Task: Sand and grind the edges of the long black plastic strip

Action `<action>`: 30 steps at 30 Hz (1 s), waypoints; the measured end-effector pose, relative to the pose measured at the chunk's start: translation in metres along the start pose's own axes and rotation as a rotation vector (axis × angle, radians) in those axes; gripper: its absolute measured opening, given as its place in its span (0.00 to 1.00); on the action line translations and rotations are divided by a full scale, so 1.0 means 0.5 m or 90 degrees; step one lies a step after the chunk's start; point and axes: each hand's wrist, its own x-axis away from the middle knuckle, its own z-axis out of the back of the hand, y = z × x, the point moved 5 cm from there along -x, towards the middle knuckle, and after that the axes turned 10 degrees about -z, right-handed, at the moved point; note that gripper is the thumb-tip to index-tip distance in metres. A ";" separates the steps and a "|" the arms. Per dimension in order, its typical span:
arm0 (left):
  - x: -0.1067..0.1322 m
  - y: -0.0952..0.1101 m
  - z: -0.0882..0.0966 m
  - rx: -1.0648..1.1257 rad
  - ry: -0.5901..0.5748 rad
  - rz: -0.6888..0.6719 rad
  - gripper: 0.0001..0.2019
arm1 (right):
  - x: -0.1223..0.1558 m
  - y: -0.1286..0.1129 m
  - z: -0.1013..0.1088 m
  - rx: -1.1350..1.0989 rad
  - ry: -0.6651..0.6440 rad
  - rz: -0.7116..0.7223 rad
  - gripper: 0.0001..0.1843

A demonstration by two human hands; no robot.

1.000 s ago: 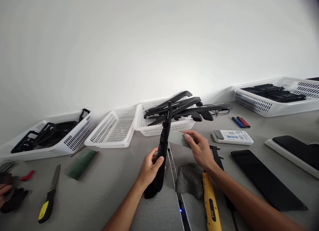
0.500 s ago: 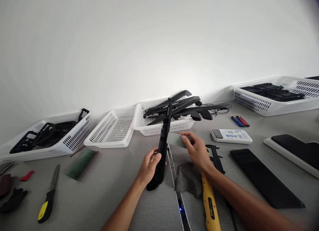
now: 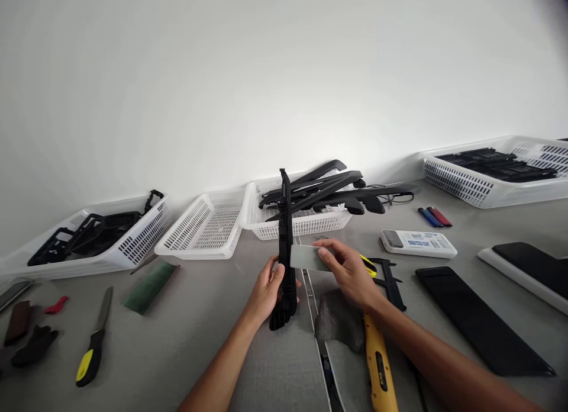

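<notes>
My left hand [image 3: 265, 290] is closed around the lower part of a long black plastic trim piece [image 3: 285, 228], which stands nearly upright with its ribbed side partly showing. My right hand [image 3: 348, 273] pinches a thin, flat grey rectangular sheet [image 3: 307, 257] between thumb and fingers. The sheet's left edge meets the side of the trim piece, a little above my left hand; whether it presses there I cannot tell. Below my right hand lie a crumpled dark grey cloth-like piece [image 3: 339, 322] and a yellow-bodied tool [image 3: 378, 364]. Black calipers [image 3: 390, 285] are just beyond my right wrist.
Behind the trim piece, a white basket [image 3: 302, 225] holds several black trim pieces. More white baskets stand left [image 3: 146, 237] and right [image 3: 479, 193]. A yellow-black handled file [image 3: 94, 347] and a green sheet [image 3: 151, 287] lie left; a white digital device [image 3: 418, 243] lies right.
The trim piece has swung from leaning right to nearly upright, its top moving left. The grey sheet has moved slightly left and down with it. The view has shifted a little.
</notes>
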 end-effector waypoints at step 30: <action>-0.006 -0.020 0.008 0.066 0.072 0.021 0.30 | 0.006 -0.004 -0.020 0.042 -0.112 -0.014 0.19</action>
